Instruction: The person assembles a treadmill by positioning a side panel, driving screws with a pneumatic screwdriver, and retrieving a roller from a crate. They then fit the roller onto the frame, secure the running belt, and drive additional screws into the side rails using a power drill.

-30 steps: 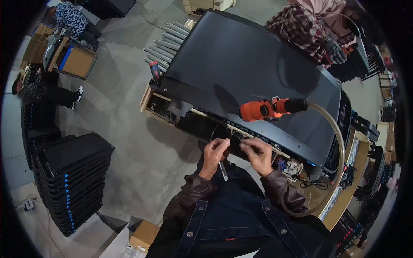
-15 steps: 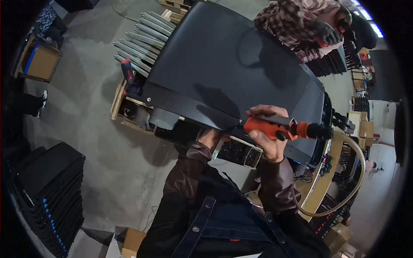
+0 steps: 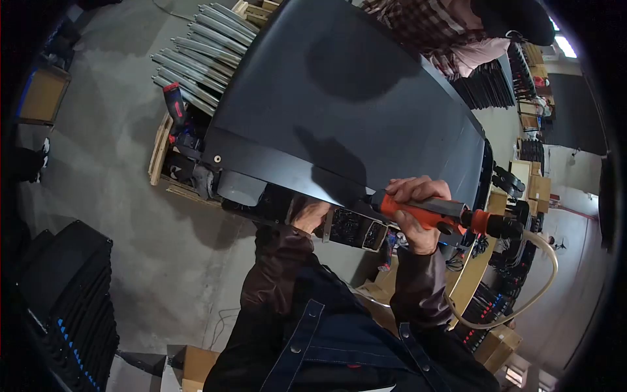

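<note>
My right hand (image 3: pixel 421 209) is wrapped round an orange air tool (image 3: pixel 428 212) with a dark lever, its fingers over the top and the thumb below. A pale hose (image 3: pixel 545 245) runs from the tool's black rear fitting. The tool's nose meets the front edge of a large black panel (image 3: pixel 281 98); what lies exactly at its tip is too dark to tell. My left hand (image 3: pixel 310 214) reaches under the same edge, its fingers hidden by the panel. Just right of it, a bin of small dark parts (image 3: pixel 349 227) sits below the edge.
A red-and-black cordless tool (image 3: pixel 175 108) stands at the panel's left corner, by several metal tubes (image 3: pixel 209 49). Across the panel leans another person in a checked shirt (image 3: pixel 424 23). Stacked black panels (image 3: pixel 68 287) stand at lower left, cardboard boxes (image 3: pixel 199 362) at the bottom.
The panel has shifted slightly left in view, while the air tool and my right hand appear a little lower and further right. The other person's head has come forward over the panel's far side.
</note>
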`<action>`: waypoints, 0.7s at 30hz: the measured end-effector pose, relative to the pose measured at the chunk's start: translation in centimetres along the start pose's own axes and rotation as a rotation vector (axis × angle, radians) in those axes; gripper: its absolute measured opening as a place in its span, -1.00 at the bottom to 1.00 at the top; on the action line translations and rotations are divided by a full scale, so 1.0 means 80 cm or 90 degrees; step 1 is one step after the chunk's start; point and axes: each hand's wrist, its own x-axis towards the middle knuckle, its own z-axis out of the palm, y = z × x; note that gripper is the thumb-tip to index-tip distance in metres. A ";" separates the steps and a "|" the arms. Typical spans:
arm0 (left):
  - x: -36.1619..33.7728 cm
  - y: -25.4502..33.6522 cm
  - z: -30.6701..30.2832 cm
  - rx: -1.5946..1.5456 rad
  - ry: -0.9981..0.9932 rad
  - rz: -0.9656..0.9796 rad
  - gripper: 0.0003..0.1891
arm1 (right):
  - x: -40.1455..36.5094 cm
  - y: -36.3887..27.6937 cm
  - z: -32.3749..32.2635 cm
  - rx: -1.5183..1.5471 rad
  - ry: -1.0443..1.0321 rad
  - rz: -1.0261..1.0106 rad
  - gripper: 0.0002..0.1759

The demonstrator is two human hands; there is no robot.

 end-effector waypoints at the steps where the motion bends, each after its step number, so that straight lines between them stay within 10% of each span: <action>1: -0.004 0.002 0.004 -0.023 0.005 -0.019 -0.41 | 0.000 -0.001 0.002 -0.007 0.012 0.002 -0.53; 12: 0.046 0.002 -0.050 0.052 -0.192 0.078 -0.52 | 0.005 -0.005 0.004 -0.029 0.009 0.021 -0.54; 16: 0.075 0.015 -0.068 0.368 -0.329 -0.172 -0.60 | 0.006 -0.002 0.001 -0.013 0.009 0.024 -0.54; 19: 0.055 -0.011 -0.033 0.753 -0.099 0.254 -0.51 | 0.007 -0.002 0.001 -0.015 -0.002 0.017 -0.53; 21: 0.042 -0.060 -0.013 0.561 0.010 0.356 -0.43 | 0.006 0.000 0.003 -0.019 -0.006 0.016 -0.53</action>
